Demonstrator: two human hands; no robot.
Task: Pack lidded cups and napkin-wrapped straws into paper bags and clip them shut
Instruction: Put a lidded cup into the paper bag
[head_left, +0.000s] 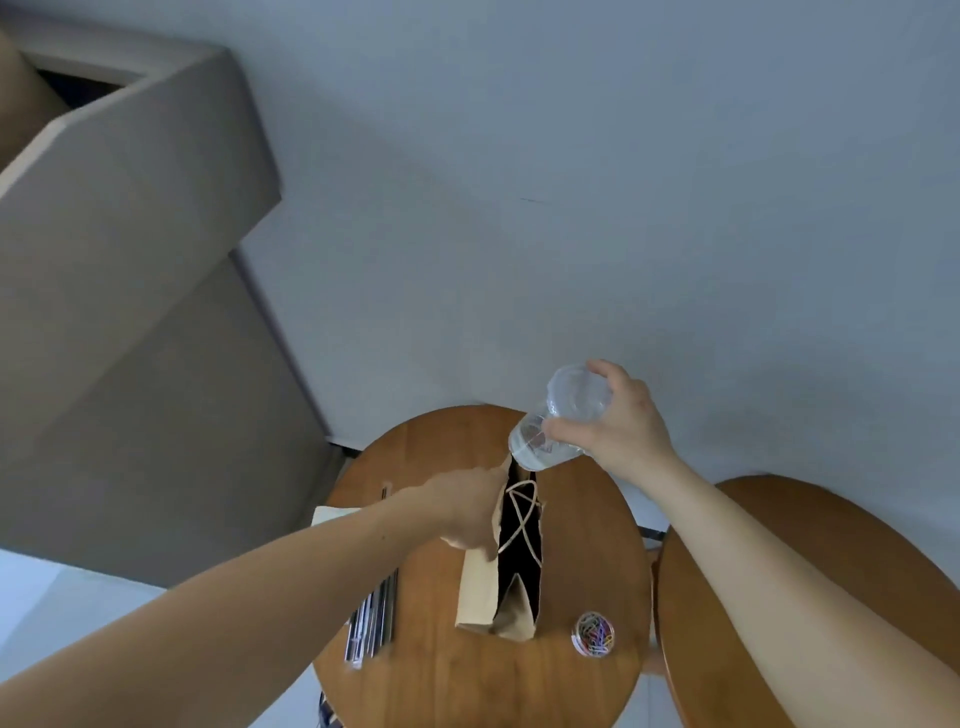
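Observation:
A brown paper bag (480, 592) stands open on a round wooden table (447, 675), its twine handles crossing over the dark mouth. My left hand (467, 512) grips the bag's left rim and holds it open. My right hand (618, 421) holds a clear lidded plastic cup (550, 431) tilted, bottom end down, right at the far edge of the bag's mouth. A bundle of wrapped straws (371, 618) lies on the table to the left of the bag, partly under my left forearm.
A clear round tub of coloured paper clips (593, 634) sits right of the bag. A pale flat item (332, 515) lies under my left arm. A second wooden table (810, 597) stands to the right. A grey sofa (130, 312) fills the left.

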